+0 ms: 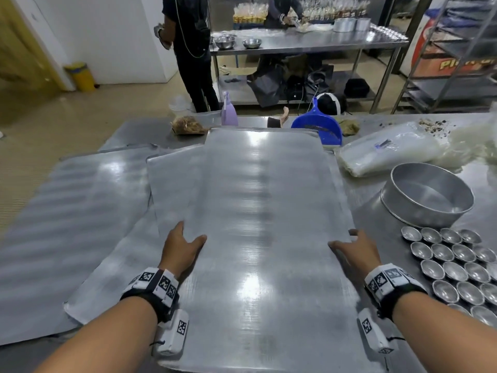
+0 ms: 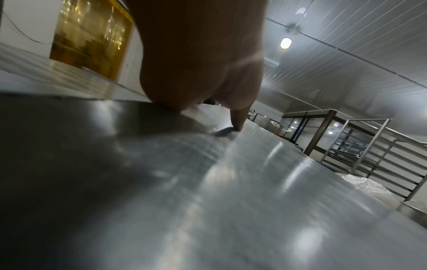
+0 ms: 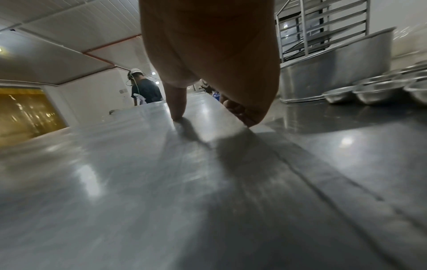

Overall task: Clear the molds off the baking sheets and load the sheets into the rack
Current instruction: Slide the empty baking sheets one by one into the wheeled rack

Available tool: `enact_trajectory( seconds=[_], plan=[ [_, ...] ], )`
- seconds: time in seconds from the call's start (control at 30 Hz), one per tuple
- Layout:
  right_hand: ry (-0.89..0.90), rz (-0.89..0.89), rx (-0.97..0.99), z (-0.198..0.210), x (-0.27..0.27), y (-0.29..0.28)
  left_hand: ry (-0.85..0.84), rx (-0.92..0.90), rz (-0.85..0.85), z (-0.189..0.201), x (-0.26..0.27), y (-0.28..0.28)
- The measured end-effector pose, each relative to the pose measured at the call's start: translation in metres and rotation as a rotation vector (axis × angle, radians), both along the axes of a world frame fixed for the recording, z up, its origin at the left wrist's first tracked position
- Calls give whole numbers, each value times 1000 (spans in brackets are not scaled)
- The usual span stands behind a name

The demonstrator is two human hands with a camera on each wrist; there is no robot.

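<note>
A large bare baking sheet (image 1: 258,211) lies lengthwise in front of me, on top of other sheets. My left hand (image 1: 189,234) grips its left edge, thumb on top and fingers under the rim. My right hand (image 1: 345,239) grips the right edge the same way. In the left wrist view the thumb of the left hand (image 2: 238,124) presses on the sheet (image 2: 208,191). The right wrist view shows the right hand (image 3: 219,102) curled round the rim of the sheet (image 3: 138,164). Several small round metal molds (image 1: 454,265) stand in rows on the table to the right.
Two more sheets (image 1: 80,211) (image 1: 166,170) lie to the left, partly under the held one. A round cake tin (image 1: 427,195), a plastic bag (image 1: 387,152) and a blue dustpan (image 1: 320,127) sit right and behind. The metal rack (image 1: 457,49) stands far right; a person (image 1: 193,49) stands beyond the table.
</note>
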State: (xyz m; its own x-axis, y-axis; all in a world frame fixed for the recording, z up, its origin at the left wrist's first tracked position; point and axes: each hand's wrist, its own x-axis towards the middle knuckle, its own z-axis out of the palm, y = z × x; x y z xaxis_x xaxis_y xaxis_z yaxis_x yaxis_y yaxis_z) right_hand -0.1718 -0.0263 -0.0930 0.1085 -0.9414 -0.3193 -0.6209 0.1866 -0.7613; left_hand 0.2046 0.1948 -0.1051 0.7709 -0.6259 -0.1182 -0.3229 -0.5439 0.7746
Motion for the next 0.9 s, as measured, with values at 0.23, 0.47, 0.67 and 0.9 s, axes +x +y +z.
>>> enact_trajectory(
  seconds=[0.23,0.47,0.67,0.9],
  plan=[
    [-72,-114,16,-12,-25,-9,13,56,-59,-18,-13,-35],
    [-124,-139,31,-39,-34,-16,85,107,-118,-33,-3,-41],
    [-124,-107,-16,-57,-40,-17,113,132,-183,-23,-6,-47],
    [-162,-30,-29,-54,-47,-13,-80,320,-254,-15,-1,-53]
  ],
)
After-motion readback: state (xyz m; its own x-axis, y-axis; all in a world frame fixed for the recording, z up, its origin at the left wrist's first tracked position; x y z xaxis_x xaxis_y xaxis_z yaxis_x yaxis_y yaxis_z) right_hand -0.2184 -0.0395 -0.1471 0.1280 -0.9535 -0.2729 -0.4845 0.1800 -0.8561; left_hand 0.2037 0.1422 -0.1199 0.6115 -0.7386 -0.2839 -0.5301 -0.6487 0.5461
